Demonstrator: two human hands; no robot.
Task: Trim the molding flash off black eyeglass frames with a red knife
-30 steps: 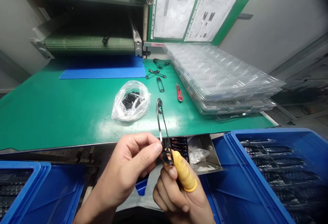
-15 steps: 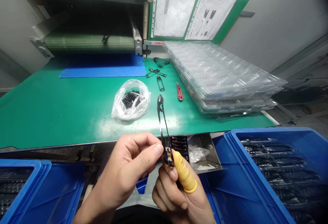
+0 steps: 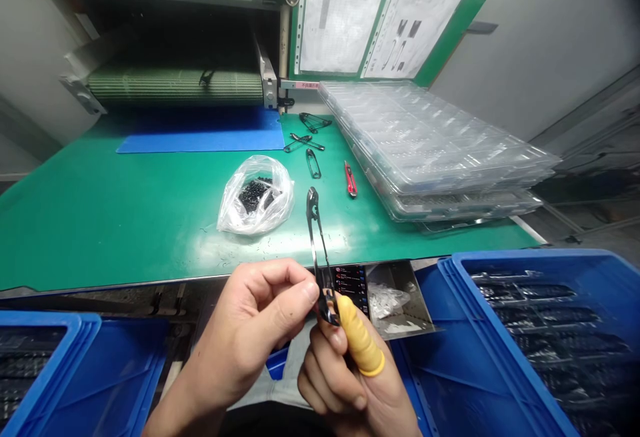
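Note:
A large black safety pin [image 3: 313, 224] stands nearly upright in front of me, its wide head at the top and a coppery piece showing near its lower end. My right hand [image 3: 345, 357] grips that lower end between the forefinger and a thumb wearing a yellow finger cot [image 3: 361, 342]. From the left, my left hand [image 3: 260, 324] is closed in a pinch, with thumb and forefinger tips touching the pin's side. Whatever lies between those fingertips is hidden. Beyond the pin, a clear plastic bag [image 3: 230, 207] of small black parts [image 3: 255, 192] sits open on the green table [image 3: 125, 224].
Several more black safety pins [image 3: 313, 164] and red-handled snips [image 3: 351, 180] lie behind. Stacked clear plastic trays [image 3: 440, 150] fill the right side. A conveyor [image 3: 170, 87] ends at the back left. Blue crates [image 3: 450, 370] flank me; a phone [image 3: 351, 287] lies below the table edge.
Both hands keep the same hold on the pin. The view has shifted only very slightly.

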